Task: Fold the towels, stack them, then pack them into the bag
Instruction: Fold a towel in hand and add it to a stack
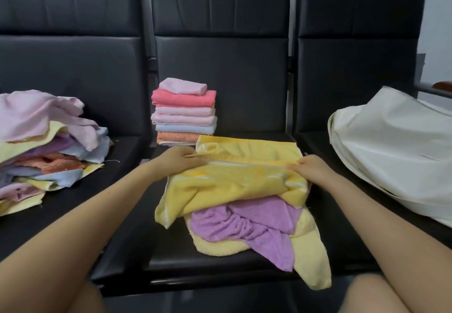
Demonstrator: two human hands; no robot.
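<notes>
Roughly midway. Folded stack (184, 112) sits at the back of the middle seat (122, 251), about seven towels high, pink one on top. Left hand (179, 160) and right hand (309, 168) each pinch an edge of the yellow towel (232, 183), both grips clamped on it, mid-fold. Under it lie a crumpled purple towel (256, 220) and another yellow one (308, 251), unfolded. Big loose pile (46, 141) on the left seat still waits. White bag (396, 146) lies on the right seat; nothing visibly packed, inside not visible. Most folding and all packing look left.
</notes>
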